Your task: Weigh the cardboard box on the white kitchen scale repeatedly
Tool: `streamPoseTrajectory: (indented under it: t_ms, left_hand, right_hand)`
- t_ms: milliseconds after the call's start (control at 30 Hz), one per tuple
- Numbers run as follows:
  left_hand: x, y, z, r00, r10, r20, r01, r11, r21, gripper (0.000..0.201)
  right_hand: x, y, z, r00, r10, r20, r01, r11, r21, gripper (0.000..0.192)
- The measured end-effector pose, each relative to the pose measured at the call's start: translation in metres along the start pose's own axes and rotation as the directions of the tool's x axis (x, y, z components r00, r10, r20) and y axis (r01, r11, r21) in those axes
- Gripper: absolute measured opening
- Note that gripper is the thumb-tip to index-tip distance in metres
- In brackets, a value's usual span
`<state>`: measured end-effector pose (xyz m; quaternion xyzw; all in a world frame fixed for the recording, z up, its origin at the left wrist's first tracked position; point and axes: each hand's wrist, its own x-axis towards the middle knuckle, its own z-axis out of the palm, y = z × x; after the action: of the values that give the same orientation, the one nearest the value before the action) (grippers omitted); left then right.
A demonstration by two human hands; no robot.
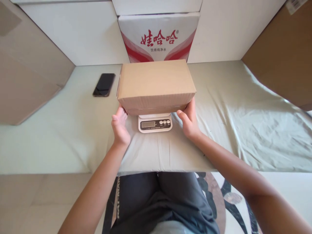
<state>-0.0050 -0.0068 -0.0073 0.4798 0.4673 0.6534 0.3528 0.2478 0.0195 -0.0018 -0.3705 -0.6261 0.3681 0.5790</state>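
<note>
the fingers of the left hand [120,127] are lying pressed together and reaching under the near left bottom corner of one brown cardboard box [156,85], their tips hidden beneath it, thumb lying alongside. the fingers of the right hand [188,119] are curling up against the near right bottom corner of the same box, the thumb sticking out toward the left below the box edge. both hands are touching the box, one at each near corner; whether they are bearing its weight cannot be told. the box is sitting closed over one small white kitchen scale [155,123], whose display panel with three round buttons is showing just near of the box, between the two hands. the scale is resting on a pale green cloth [231,123] covering the surface. one black phone [104,84] is lying flat on the far left, well apart from the box. one white and red printed carton [159,37] is standing just behind the box, on the far side.
</note>
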Motion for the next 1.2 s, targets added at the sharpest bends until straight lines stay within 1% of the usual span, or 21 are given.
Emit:
streamPoseTrajectory:
  t_ms: [100, 200, 300, 400, 500, 667, 800, 900, 967, 1100, 1200]
  left_hand:
    - [-0.001, 0.001, 0.002, 1.000, -0.001, -0.008, 0.001, 1.000, -0.010, 0.092]
    - [0.002, 0.001, -0.002, 1.000, 0.017, -0.010, -0.017, 1.000, -0.008, 0.091]
    - [0.009, -0.003, -0.011, 0.997, 0.063, -0.033, -0.064, 0.998, -0.016, 0.092]
    - [0.016, -0.008, -0.020, 0.996, 0.075, -0.058, -0.076, 0.997, -0.019, 0.095]
    - [0.017, -0.012, -0.021, 0.996, 0.079, -0.051, -0.079, 0.997, 0.012, 0.098]
    - [0.016, -0.011, -0.016, 0.995, 0.069, -0.070, -0.067, 0.997, 0.033, 0.096]
    - [0.015, -0.007, -0.012, 0.997, 0.067, -0.047, -0.064, 0.995, 0.074, 0.100]
    - [0.013, -0.004, -0.008, 0.997, 0.055, -0.054, -0.053, 0.998, 0.037, 0.100]
    - [0.013, -0.003, -0.007, 0.997, 0.044, -0.062, -0.043, 0.999, 0.020, 0.100]
    - [0.013, -0.002, -0.005, 0.998, 0.039, -0.058, -0.037, 0.999, 0.035, 0.103]
    - [0.013, -0.002, -0.005, 0.998, 0.031, -0.059, -0.030, 0.999, 0.018, 0.100]
  right_hand:
    - [-0.001, 0.000, 0.002, 1.000, 0.004, 0.007, -0.004, 1.000, -0.009, 0.074]
    - [0.002, 0.004, -0.001, 1.000, -0.011, 0.015, 0.011, 1.000, -0.005, 0.078]
    - [0.010, 0.013, -0.014, 0.996, -0.044, -0.075, 0.045, 0.999, 0.016, 0.081]
    - [0.019, 0.022, -0.030, 0.982, -0.036, -0.186, 0.042, 0.999, 0.029, 0.083]
    - [0.021, 0.028, -0.036, 0.974, 0.003, -0.228, 0.011, 0.998, 0.058, 0.084]
    - [0.014, 0.031, -0.028, 0.980, 0.068, -0.186, -0.055, 0.996, 0.075, 0.081]
    - [0.010, 0.032, -0.027, 0.982, 0.080, -0.173, -0.069, 0.995, 0.070, 0.078]
    - [0.011, 0.035, -0.029, 0.982, 0.088, -0.167, -0.079, 0.995, 0.057, 0.079]
    - [0.012, 0.037, -0.029, 0.981, 0.099, -0.165, -0.087, 0.993, 0.076, 0.079]
    - [0.013, 0.038, -0.025, 0.980, 0.127, -0.155, -0.107, 0.986, 0.128, 0.081]
    - [0.012, 0.035, -0.023, 0.985, 0.107, -0.137, -0.092, 0.989, 0.113, 0.080]
